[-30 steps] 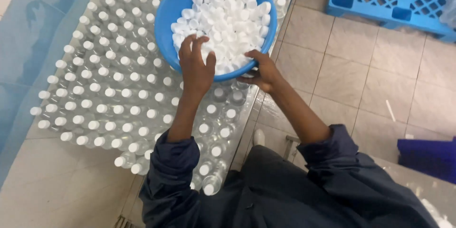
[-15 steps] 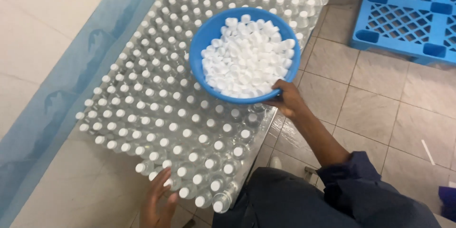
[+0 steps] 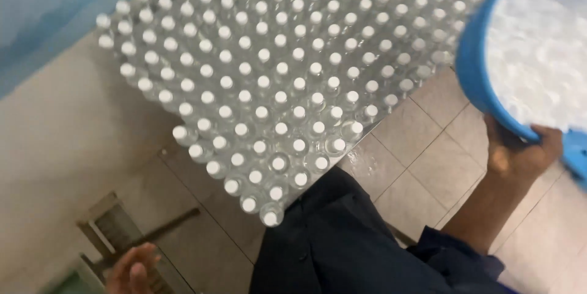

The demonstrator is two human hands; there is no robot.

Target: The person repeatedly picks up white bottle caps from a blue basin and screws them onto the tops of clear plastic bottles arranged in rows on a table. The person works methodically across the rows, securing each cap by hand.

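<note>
A round blue basin [image 3: 474, 80] heaped with small white caps [image 3: 541, 49] sits at the right edge of the view. My right hand [image 3: 520, 150] grips its near rim from below. A large block of clear plastic bottles [image 3: 275, 80], most with white caps on, stands upright on the tiled floor in front of me. My left hand [image 3: 131, 269] is low at the bottom left, fingers apart, holding nothing and well away from the bottles.
Beige floor tiles [image 3: 422, 165] run between the bottles and my dark trousers [image 3: 342, 239]. A metal floor drain grate [image 3: 113, 230] lies near my left hand. A pale blue sheet [image 3: 43, 18] lies along the upper left.
The basin has swung from above the bottles out to the right edge of the view. My left hand left the caps and dropped to the lower left.
</note>
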